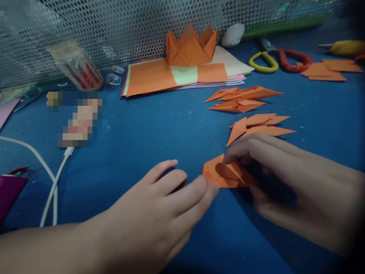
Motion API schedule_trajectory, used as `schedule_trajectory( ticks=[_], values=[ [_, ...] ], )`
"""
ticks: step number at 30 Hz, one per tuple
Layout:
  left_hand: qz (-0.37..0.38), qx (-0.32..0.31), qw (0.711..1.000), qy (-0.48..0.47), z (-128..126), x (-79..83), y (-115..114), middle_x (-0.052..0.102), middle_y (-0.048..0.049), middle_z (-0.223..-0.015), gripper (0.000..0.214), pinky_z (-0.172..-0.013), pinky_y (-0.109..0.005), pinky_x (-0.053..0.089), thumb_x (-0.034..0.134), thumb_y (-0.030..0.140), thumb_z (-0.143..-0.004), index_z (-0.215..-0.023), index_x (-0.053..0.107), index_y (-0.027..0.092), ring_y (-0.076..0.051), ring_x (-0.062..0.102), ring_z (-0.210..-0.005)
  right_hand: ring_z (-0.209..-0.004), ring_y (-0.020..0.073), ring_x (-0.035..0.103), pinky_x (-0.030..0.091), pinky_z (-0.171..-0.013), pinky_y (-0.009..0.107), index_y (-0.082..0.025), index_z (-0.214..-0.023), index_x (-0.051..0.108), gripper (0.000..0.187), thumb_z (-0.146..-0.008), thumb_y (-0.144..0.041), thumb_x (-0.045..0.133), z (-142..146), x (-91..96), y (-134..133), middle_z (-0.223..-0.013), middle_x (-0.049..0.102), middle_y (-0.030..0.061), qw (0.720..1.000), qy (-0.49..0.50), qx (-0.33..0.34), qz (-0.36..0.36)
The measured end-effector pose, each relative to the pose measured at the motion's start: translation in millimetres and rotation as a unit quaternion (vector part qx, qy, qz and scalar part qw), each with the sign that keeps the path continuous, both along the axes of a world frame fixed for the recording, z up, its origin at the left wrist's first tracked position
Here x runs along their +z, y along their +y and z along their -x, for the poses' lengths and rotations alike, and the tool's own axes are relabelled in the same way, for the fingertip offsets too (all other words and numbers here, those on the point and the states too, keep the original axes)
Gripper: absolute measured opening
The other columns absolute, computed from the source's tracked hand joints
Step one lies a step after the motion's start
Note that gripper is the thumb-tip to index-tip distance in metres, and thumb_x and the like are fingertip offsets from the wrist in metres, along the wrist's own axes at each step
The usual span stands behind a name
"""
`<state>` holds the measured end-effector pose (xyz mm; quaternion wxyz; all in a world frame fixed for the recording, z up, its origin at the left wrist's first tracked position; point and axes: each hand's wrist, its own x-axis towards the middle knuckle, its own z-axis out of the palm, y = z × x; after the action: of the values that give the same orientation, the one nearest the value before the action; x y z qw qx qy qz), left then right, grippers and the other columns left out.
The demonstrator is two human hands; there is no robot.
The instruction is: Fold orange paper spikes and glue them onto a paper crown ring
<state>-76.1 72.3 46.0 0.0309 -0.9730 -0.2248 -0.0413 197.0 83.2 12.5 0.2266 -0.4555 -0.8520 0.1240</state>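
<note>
A small sheet of folded orange paper [218, 172] lies between my hands on the blue table, creased, with a shadow across its right part. My left hand [162, 207] holds the paper's lower left corner between its closest fingertips, the other fingers curved above the table. My right hand [288, 175] bends over the paper's right side, index fingertip at its upper edge and thumb near the lower right corner. Just beyond that hand lie pointed folded orange pieces [268, 121], partly behind its knuckles. More such pieces [242, 99] lie farther back.
An orange folded paper crown [191, 47] stands on a stack of coloured paper [151, 78]. Scissors [293, 61] and orange paper squares [327, 71] lie at back right. A tilted glass jar [76, 66] leans near the mesh wall [128, 30]. White cables [55, 190] cross at left.
</note>
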Motion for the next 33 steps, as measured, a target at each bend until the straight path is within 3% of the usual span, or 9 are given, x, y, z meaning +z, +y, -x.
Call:
schedule_trajectory(
  ticks=[3, 7, 11, 16, 20, 24, 31, 33],
  values=[
    [0.009, 0.011, 1.0, -0.016, -0.2, -1.3, 0.6, 0.068, 0.0048, -0.15, 0.042, -0.118, -0.042, 0.036, 0.038, 0.024, -0.117, -0.153, 0.058, 0.017, -0.022, 0.058, -0.116, -0.108, 0.0214, 0.07, 0.061, -0.083, 0.033, -0.032, -0.128, 0.052, 0.043, -0.092, -0.013, 0.041, -0.6, -2.2, 3.3, -0.117, 0.068, 0.0053, 0.999, 0.001, 0.038, -0.038],
    [0.023, 0.017, 0.999, -0.036, -0.3, -4.2, 0.0, 0.07, 0.0063, -0.148, 0.041, -0.121, -0.043, 0.033, 0.038, 0.023, -0.116, -0.15, 0.061, 0.019, -0.023, 0.057, -0.118, -0.131, 0.0203, 0.065, 0.058, -0.106, 0.035, -0.031, -0.136, 0.055, 0.038, -0.105, -0.016, 0.038, 5.4, -2.3, 8.4, -0.137, 0.067, 0.0047, 0.995, 0.017, 0.062, -0.079],
    [0.012, 0.019, 0.999, -0.034, -0.2, -4.1, -2.2, 0.069, 0.005, -0.149, 0.041, -0.123, -0.044, 0.03, 0.038, 0.023, -0.116, -0.149, 0.062, 0.019, -0.024, 0.055, -0.121, -0.106, 0.0181, 0.075, 0.063, -0.091, 0.029, -0.023, -0.134, 0.063, 0.029, -0.112, -0.028, 0.045, 13.1, 1.9, 12.6, -0.122, 0.074, 0.0068, 0.989, 0.027, 0.118, -0.082],
    [-0.029, -0.002, 0.999, -0.024, -0.4, -1.4, -5.3, 0.07, 0.002, -0.146, 0.042, -0.12, -0.041, 0.035, 0.037, 0.017, -0.114, -0.141, 0.069, 0.015, -0.023, 0.055, -0.113, -0.078, 0.0129, 0.075, 0.062, -0.07, 0.022, -0.023, -0.117, 0.074, 0.022, -0.108, -0.03, 0.055, 13.4, 6.1, 18.5, -0.1, 0.073, 0.0036, 0.989, 0.053, 0.131, -0.042],
    [-0.027, -0.017, 0.999, 0.001, 0.4, 2.3, -4.8, 0.07, 0.0009, -0.146, 0.042, -0.119, -0.039, 0.038, 0.039, 0.016, -0.112, -0.144, 0.066, 0.013, -0.023, 0.056, -0.117, -0.079, 0.0145, 0.075, 0.06, -0.066, 0.023, -0.025, -0.101, 0.074, 0.017, -0.105, -0.029, 0.058, 14.7, 6.6, 20.9, -0.094, 0.073, 0.0023, 0.991, 0.084, 0.101, -0.015],
    [-0.033, -0.015, 0.999, 0.004, 0.8, 4.3, -3.0, 0.073, 0.0009, -0.142, 0.045, -0.121, -0.039, 0.036, 0.035, 0.013, -0.112, -0.142, 0.068, 0.013, -0.022, 0.056, -0.117, -0.073, 0.0135, 0.073, 0.058, -0.064, 0.023, -0.025, -0.095, 0.074, 0.02, -0.106, -0.026, 0.057, 15.0, 6.3, 22.2, -0.088, 0.074, 0.0011, 0.988, 0.093, 0.121, -0.004],
    [-0.029, 0.009, 0.999, -0.017, 1.8, -1.8, -6.4, 0.07, 0.0007, -0.148, 0.038, -0.12, -0.039, 0.039, 0.046, 0.017, -0.112, -0.145, 0.066, 0.014, -0.024, 0.055, -0.121, -0.088, 0.0136, 0.068, 0.056, -0.079, 0.026, -0.026, -0.122, 0.069, 0.03, -0.116, -0.028, 0.039, 1.4, 2.0, 19.9, -0.1, 0.072, -0.0004, 0.972, 0.04, 0.218, -0.077],
    [-0.033, 0.014, 0.999, -0.02, 2.2, -3.7, -8.4, 0.067, -0.0005, -0.152, 0.038, -0.119, -0.039, 0.04, 0.048, 0.017, -0.112, -0.146, 0.065, 0.014, -0.024, 0.055, -0.124, -0.087, 0.0162, 0.065, 0.054, -0.078, 0.03, -0.025, -0.117, 0.069, 0.037, -0.117, -0.026, 0.032, -0.6, 3.8, 21.9, -0.097, 0.072, 0.0008, 0.967, 0.013, 0.232, -0.101]
  ],
)
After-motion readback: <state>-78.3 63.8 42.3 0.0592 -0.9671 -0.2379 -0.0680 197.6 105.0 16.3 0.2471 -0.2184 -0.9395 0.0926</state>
